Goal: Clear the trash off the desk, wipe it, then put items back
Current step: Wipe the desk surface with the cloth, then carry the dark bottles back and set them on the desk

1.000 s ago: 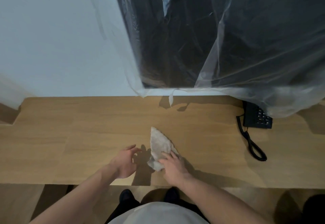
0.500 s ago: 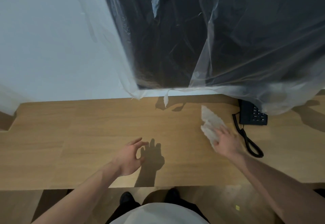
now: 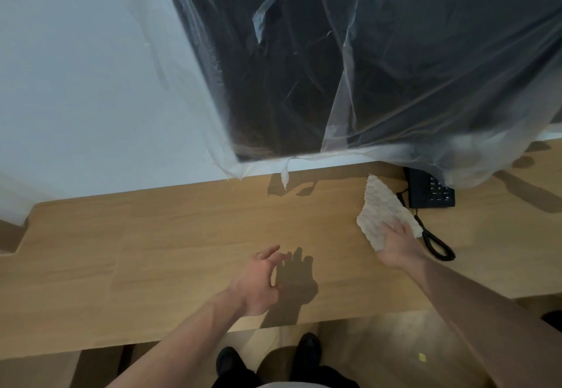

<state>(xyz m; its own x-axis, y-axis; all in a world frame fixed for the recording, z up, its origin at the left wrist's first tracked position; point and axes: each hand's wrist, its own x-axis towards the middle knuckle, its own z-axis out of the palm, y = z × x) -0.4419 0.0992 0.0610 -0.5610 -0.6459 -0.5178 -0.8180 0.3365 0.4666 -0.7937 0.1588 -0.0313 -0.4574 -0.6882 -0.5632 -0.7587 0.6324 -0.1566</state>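
Nearest, the left hand hangs just above the desk, fingers loosely spread and curved, grasping nothing; its shadow falls on the wood just past the fingertips. Farther out and to the right, the right hand lies on the near end of the cloth, fingers flat on top of it and pressing it to the desk rather than clenched round it. The cloth runs on beyond those fingertips toward the wall, its far tip close to the desk's back edge.

Just right of the fingers, the coiled cord loops on the wood, and the cloth's right edge seems to touch or overlap it. Beyond and right of the fingertips sits the telephone, partly under the plastic sheet that drapes a dark screen on the wall.

To wipe well here, I would keep the palm flat and the pressure even, sweep in overlapping passes, and turn short of the cord so the cloth does not drag it or shift the telephone. The free left hand could lift the cord aside so the strip beneath gets wiped too.

Count: two hands, one cloth, one telephone, one cord, one plastic sheet. No trash shows on the desk.
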